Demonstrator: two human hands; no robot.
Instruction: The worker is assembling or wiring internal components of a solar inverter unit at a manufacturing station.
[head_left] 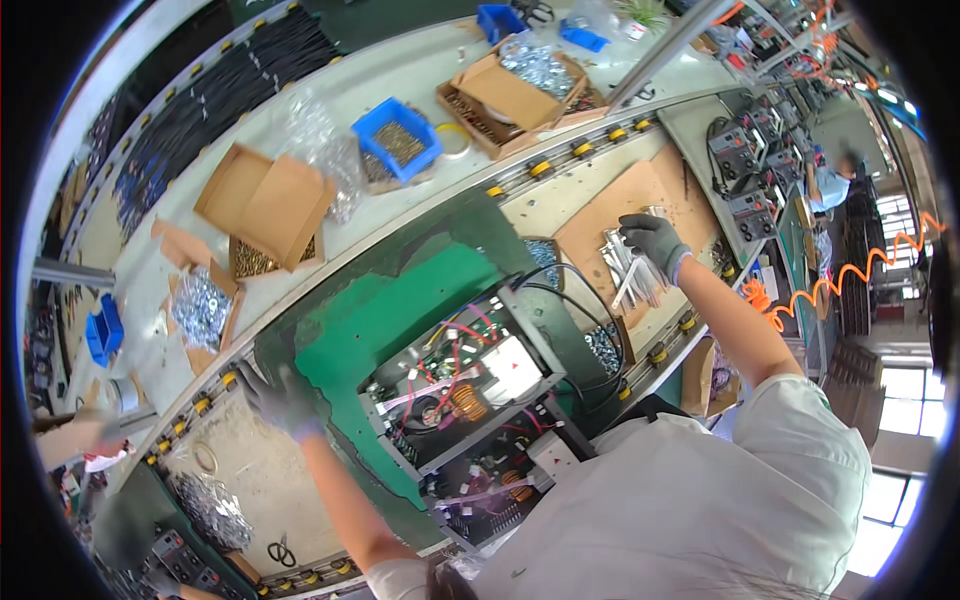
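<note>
Nearest the person, two open metal chassis (505, 485) stand side by side on the green mat (345, 325), their wiring and copper coils bare; a sleeve or a loose part brushed across them could snag a wire or drop metal among the boards. The black cable (621, 335) loops out to the right above the loose screws (603, 346), so a forearm catching it might tug the chassis or scatter the screws. Farther right, the metal strips (632, 278) lie crossed in a loose heap on the brown cardboard (590, 215); pulling one out could drag its neighbours along.

The left arm reaches forward and left, its gloved left hand (272, 398) above the mat's left edge; the fingers look loosely spread, but blur hides whether they hold anything. The right arm stretches farther, to the far right, with the gloved right hand (655, 243) palm down over the strips, fingers bent; whether it grips one cannot be told.
</note>
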